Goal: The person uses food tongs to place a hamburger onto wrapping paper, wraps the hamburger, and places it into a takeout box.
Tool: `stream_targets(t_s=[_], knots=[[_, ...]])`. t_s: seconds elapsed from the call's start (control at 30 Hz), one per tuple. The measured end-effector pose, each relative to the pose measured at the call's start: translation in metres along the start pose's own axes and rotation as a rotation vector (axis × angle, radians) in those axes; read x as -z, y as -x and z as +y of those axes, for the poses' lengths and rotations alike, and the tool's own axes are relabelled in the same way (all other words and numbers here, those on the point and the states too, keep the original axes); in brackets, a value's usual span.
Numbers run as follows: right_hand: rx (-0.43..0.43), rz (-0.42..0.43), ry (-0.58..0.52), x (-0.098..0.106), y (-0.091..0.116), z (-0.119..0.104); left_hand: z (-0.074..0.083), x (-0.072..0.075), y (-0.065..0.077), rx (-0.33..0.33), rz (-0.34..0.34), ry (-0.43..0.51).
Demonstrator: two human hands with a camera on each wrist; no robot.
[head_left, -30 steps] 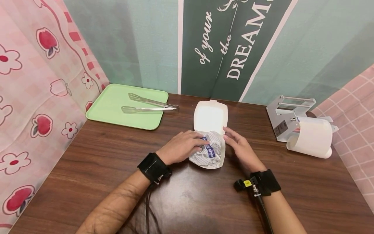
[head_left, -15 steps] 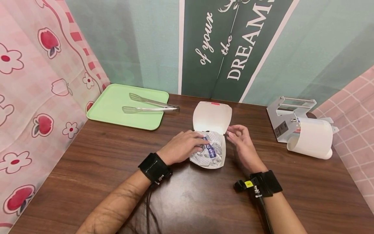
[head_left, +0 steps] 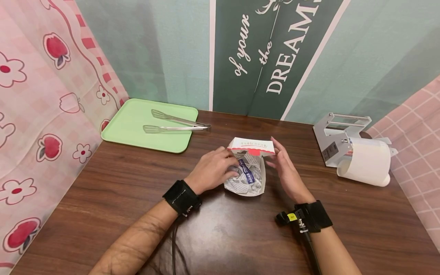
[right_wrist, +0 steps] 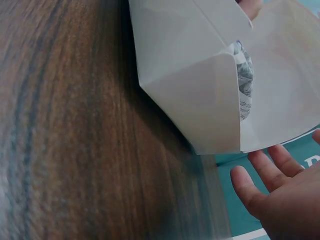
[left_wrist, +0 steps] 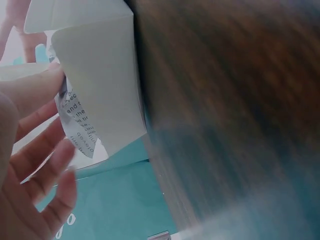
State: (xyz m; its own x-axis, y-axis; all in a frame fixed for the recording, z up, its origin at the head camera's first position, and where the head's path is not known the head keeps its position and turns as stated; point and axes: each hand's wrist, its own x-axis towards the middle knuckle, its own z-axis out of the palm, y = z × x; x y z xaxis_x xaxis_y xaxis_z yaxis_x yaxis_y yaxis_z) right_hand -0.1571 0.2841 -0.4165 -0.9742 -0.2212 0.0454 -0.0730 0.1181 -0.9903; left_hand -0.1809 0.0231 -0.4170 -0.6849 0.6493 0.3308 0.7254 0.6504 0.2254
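Note:
A white clamshell carton point(head_left: 262, 187) stands on the table, its lid point(head_left: 252, 144) tipped steeply forward over the base. The lid's front flap bears red print and a red tab. Inside lies a bundle point(head_left: 242, 183) wrapped in newsprint-patterned paper with a blue label. My left hand point(head_left: 214, 168) is at the carton's left side, its thumb point(left_wrist: 37, 87) at the rim by the paper and its fingers loosely spread. At the lid's right edge, my right hand point(head_left: 287, 172) has its fingers extended behind and against the lid; in the right wrist view these fingers point(right_wrist: 267, 170) reach its underside.
A green tray point(head_left: 130, 122) at the back left carries metal tongs point(head_left: 175, 128), whose joined end juts past the tray's edge. At the right stands a grey metal dispenser point(head_left: 331, 141) with a white roll point(head_left: 369, 160). Printed curtains point(head_left: 165, 49) line the back.
The carton's lid has swung up from lying back and now leans forward over the bundle. My right hand has moved with it; my left hand has slid slightly back off the bundle toward the left wall.

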Motion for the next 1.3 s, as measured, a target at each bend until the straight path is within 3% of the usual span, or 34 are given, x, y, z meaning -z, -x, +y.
stream_targets(t_s=[0.17, 0.33, 0.43, 0.6, 0.73, 0.87, 1.03, 1.13, 1.3], knots=[[0.009, -0.008, 0.051, 0.000, 0.000, 0.001, 0.001, -0.001, 0.002, 0.008, 0.045, -0.042], [-0.010, 0.000, 0.130, 0.000, -0.001, 0.002, 0.002, 0.001, 0.002, 0.031, 0.014, 0.013], [-0.028, 0.007, 0.164, 0.000, -0.001, 0.002, 0.001, 0.009, 0.000, 0.032, -0.045, 0.074], [-0.060, 0.000, 0.251, 0.004, -0.001, 0.001, -0.007, 0.027, 0.001, 0.048, -0.218, 0.189], [-0.082, -0.044, 0.321, 0.006, 0.000, -0.001, -0.017, 0.037, 0.002, 0.056, -0.304, 0.224], [-0.093, -0.084, 0.377, 0.007, 0.001, -0.001, -0.022, 0.043, 0.003, 0.090, -0.283, 0.206], [-0.088, -0.104, 0.440, 0.008, 0.001, -0.003, -0.023, 0.047, 0.003, 0.186, -0.170, 0.155], [-0.074, -0.113, 0.454, 0.007, 0.002, -0.003, -0.020, 0.044, 0.002, 0.204, -0.124, 0.146], [-0.030, -0.134, 0.466, 0.006, 0.002, -0.001, -0.015, 0.033, -0.001, 0.176, -0.180, 0.171]])
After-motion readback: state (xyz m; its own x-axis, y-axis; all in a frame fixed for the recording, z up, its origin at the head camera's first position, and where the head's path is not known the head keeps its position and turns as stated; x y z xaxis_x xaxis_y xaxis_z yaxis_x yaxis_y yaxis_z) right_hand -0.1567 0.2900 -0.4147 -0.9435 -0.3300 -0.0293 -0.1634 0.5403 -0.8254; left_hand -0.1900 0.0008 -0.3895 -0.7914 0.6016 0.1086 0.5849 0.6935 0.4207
